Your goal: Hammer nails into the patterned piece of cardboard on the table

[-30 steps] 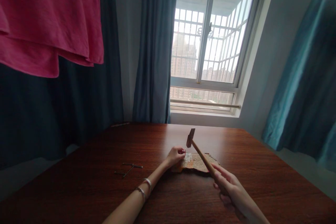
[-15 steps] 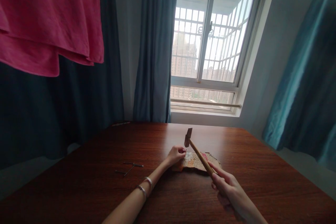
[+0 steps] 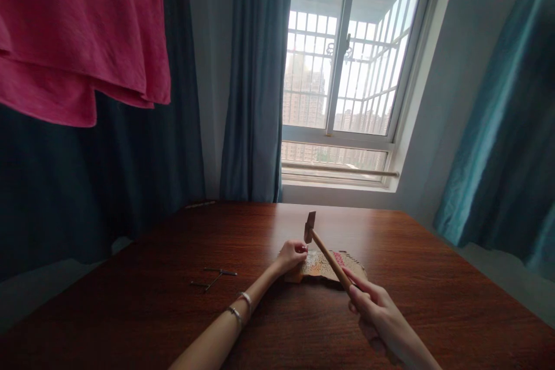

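Observation:
In the head view, my right hand (image 3: 375, 309) is wrapped round the wooden handle of a hammer (image 3: 329, 257). The hammer's metal head is tilted in the air, just above the fingertips of my left hand (image 3: 292, 257). Those fingers are pinched on a thin nail (image 3: 307, 247), of which only a short tip shows below the hammer head. Under both lies a piece of cardboard (image 3: 353, 269) with a torn front edge and a pattern of dots in orange, pink and dark tones. My left hand rests at its left end and hides part of it.
Several long nails (image 3: 212, 279) lie on the brown wooden table (image 3: 269, 324), left of my left forearm. Behind the table are a barred window (image 3: 342, 69) and blue curtains (image 3: 258, 81). A pink cloth (image 3: 87, 40) hangs at the upper left.
The hammer head has shifted very slightly left and down, staying close above the nail. My left hand and the cardboard have not visibly moved.

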### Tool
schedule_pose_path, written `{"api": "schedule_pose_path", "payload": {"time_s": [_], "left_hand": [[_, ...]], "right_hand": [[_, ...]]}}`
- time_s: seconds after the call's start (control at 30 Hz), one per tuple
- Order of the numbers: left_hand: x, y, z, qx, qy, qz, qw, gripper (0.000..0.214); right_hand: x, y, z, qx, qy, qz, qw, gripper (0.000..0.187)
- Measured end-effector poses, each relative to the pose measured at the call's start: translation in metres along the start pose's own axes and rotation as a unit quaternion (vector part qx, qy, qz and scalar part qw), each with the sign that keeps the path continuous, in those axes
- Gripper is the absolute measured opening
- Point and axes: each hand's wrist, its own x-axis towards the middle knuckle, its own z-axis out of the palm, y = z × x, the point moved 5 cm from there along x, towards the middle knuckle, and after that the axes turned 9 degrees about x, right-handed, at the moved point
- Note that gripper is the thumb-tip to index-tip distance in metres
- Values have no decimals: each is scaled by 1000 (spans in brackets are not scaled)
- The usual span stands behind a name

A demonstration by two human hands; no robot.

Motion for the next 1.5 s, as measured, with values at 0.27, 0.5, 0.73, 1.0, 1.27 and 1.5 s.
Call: {"api": "schedule_pose_path", "payload": {"time_s": [0.27,0.5,0.73,1.0,1.27,1.5], "left_hand": [[-1,4,-2,15,4,5,1000,15],[-1,2,0,15,1,-8,1000,15],[0,2,1,11,7,1,1000,15],[0,4,-1,8,14,5,1000,14],[1,1,1,12,9,9,1000,16],[-1,6,-4,34,11,33,999,16]], "right_hand": [[1,0,-1,6,3,-2,1000,63],[-3,-1,1,-9,4,15,1000,67],[1,4,-2,-1,4,-16,1000,68],[0,-2,-2,-9,18,-12,1000,69],[-1,-4,0,-6,18,-5,1000,65],[-2,-5,-1,15,5,-5,1000,64]]}}
